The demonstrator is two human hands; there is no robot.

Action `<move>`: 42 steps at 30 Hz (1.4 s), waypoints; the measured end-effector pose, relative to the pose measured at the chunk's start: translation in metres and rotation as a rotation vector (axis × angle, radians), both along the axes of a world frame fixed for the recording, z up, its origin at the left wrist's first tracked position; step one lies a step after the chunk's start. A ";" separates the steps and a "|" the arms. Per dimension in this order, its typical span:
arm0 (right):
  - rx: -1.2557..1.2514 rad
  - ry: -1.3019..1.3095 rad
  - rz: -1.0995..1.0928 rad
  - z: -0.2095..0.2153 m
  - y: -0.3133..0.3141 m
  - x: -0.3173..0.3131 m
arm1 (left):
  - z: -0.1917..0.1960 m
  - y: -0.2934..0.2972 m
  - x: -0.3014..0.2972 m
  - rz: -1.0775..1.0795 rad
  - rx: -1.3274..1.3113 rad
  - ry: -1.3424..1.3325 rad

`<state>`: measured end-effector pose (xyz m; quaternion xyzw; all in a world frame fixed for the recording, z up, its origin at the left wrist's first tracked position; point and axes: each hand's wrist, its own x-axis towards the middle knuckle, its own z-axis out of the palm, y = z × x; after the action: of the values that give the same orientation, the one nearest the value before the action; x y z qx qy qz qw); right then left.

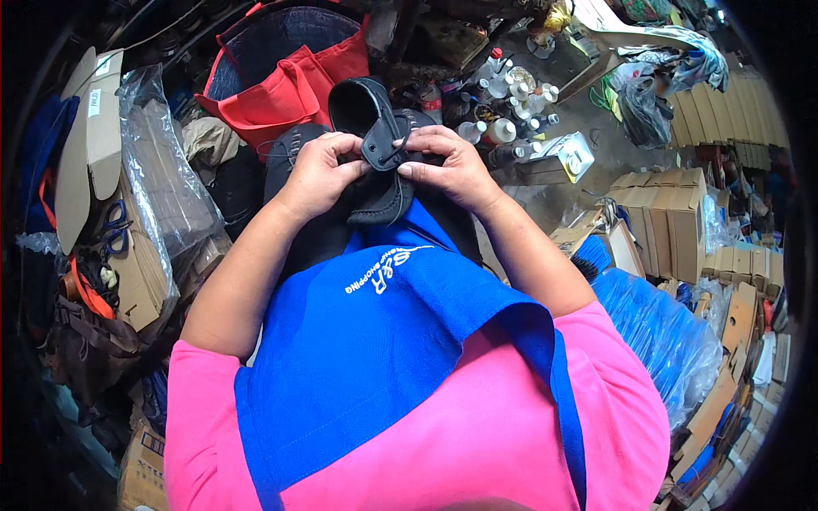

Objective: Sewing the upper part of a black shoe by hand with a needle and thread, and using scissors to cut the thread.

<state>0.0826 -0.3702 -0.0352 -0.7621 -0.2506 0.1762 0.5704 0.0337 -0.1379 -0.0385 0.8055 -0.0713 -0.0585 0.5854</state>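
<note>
A black leather shoe (382,109) lies over my lap, its round opening facing away from me and its stitched end (381,209) toward me. A flap (372,156) with small eyelets stands between my hands. My left hand (319,175) pinches this flap from the left, thumb and forefinger closed on its edge. From the right, my right hand (452,169) is closed at the flap's other edge, thumb and forefinger near a dark thin strip, possibly a lace. The fingertips partly hide the strip. Below the shoe, a blue apron (358,341) covers my lap.
Beyond the shoe stands a red bag (281,102) with a dark lining. Several bottles (501,130) and a white-and-green can (569,157) stand at the far right. Cardboard and clear plastic (170,170) lie left; blue plastic-wrapped material (656,332) and cardboard boxes (665,209) are at right.
</note>
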 end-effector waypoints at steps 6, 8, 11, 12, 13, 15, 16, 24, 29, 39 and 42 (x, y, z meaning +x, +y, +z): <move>-0.006 -0.084 -0.016 -0.001 0.004 0.001 | -0.002 -0.015 0.004 0.068 -0.257 0.165; 0.018 -0.026 -0.033 0.000 0.004 0.002 | 0.000 -0.020 0.005 0.051 -0.373 0.269; 0.086 -0.016 -0.061 -0.007 0.001 -0.002 | 0.000 -0.011 0.010 -0.064 -0.086 -0.043; 0.061 -0.101 -0.070 -0.007 0.005 -0.003 | 0.014 -0.007 0.013 -0.082 -0.075 0.137; 0.060 -0.097 -0.067 -0.005 0.007 -0.005 | 0.021 -0.005 0.015 -0.093 -0.252 0.269; 0.004 -0.136 -0.165 0.002 0.010 -0.007 | 0.014 -0.011 0.024 -0.111 -0.032 0.222; 0.019 -0.211 -0.169 0.006 0.011 -0.006 | 0.015 -0.011 0.024 -0.108 -0.031 0.220; 0.760 0.416 -0.534 0.044 -0.009 0.028 | 0.023 -0.015 0.006 -0.049 0.608 -0.080; 0.216 0.506 0.218 0.088 -0.018 -0.005 | 0.027 -0.015 0.014 -0.077 0.636 -0.048; -1.188 -0.233 -0.130 0.010 -0.214 -0.001 | 0.023 -0.015 0.019 -0.086 0.558 -0.087; -0.703 -0.168 -0.051 0.027 -0.121 0.000 | 0.020 -0.010 0.013 -0.079 0.531 -0.025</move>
<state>0.0829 -0.4907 -0.0077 -0.9294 -0.2017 0.1740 0.2552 0.0462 -0.1476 -0.0183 0.9281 -0.0921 -0.0882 0.3499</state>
